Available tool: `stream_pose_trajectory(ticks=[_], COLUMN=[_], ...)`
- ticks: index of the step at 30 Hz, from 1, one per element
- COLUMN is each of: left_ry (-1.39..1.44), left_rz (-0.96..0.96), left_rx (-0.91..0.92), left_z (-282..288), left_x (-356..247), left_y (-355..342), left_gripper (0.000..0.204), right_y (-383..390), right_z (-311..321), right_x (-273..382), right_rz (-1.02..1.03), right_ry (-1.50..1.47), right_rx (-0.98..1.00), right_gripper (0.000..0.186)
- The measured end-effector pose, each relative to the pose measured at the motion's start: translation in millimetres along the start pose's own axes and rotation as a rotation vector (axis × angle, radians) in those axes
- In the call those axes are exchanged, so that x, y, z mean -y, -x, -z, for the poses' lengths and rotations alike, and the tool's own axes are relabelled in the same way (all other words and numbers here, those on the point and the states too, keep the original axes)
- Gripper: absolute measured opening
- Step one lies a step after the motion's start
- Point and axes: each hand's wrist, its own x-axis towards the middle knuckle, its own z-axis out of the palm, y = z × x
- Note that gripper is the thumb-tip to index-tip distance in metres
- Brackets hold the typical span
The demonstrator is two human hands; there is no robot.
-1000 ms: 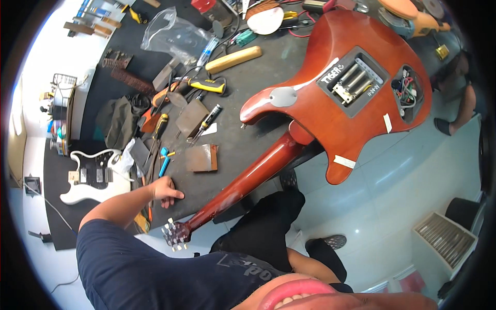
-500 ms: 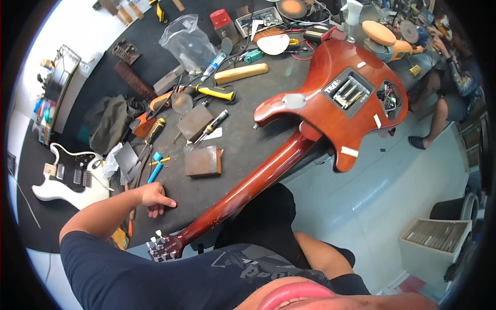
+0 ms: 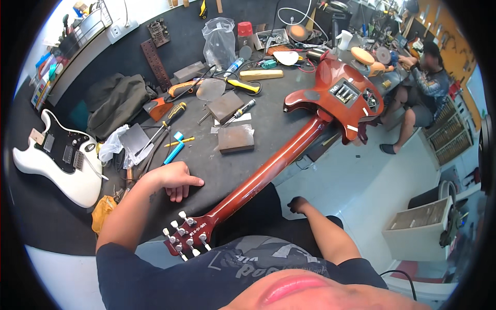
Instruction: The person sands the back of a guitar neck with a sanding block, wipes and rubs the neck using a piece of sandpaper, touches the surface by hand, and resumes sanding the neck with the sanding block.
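A red-brown electric guitar (image 3: pixel 333 106) lies face down on the dark workbench (image 3: pixel 268 90), cavities exposed on its back, its neck running diagonally toward me to the headstock and tuners at lower left. My left hand (image 3: pixel 181 183) rests on the bench left of the neck, holding nothing, thumb out and fingers loosely bent, beside a blue plastic tool (image 3: pixel 173 152). My right hand (image 3: pixel 299 204) hangs over my dark-clad leg, right of the neck and below the bench edge; its fingers are shadowed and too small to read.
A white guitar body (image 3: pixel 77 186) lies at far left. Screwdrivers (image 3: pixel 170 116), metal blocks (image 3: pixel 235 139), a dark cloth (image 3: pixel 116 106) and a plastic bag (image 3: pixel 217 44) crowd the back. A co-worker (image 3: pixel 431 85) sits at the upper right. A cabinet (image 3: pixel 413 232) stands lower right.
My view has tilted up, showing more of the bench's back and the co-worker. My right forearm and hand have come into view. My left hand stays resting on the bench.
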Motion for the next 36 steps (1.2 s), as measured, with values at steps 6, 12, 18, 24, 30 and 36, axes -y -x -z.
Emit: stream_pose_trajectory(ticks=[6,12,18,24,30,36], left_ry=[-0.720,-0.306,-0.197,-0.179,-0.158,-0.138], left_rz=[-0.413,-1.365,-1.424,-1.515,-1.502,-1.460], left_rx=[-0.395,-0.646,-0.479,-0.499,-0.489,-0.467], left_z=[-1.2,-53.6,-65.2,-58.2,-56.0,-57.9], left_x=[-35.9,-60.1,-55.9,-65.9,-61.3,-61.0], left_y=[11.1,-22.1,-56.8,-61.0,-69.4,-64.1], left_gripper=[0.046,0.025,0.032,0.025,0.028,0.028], right_y=[75.2,211.6,172.1,155.4,158.6,144.3], right_z=[131.4,231.1,124.8,147.1,84.8,135.7], right_x=[67.8,251.7,297.4,268.5,274.1,235.5], right_rz=[-0.067,0.227,0.485,0.510,0.797,0.504], right_ry=[-0.249,-0.075,0.189,0.197,0.095,0.055], right_rx=[-0.010,-0.669,-1.123,-1.329,-1.089,-1.329], right_gripper=[0.047,0.030,0.096,0.090,0.093,0.079])
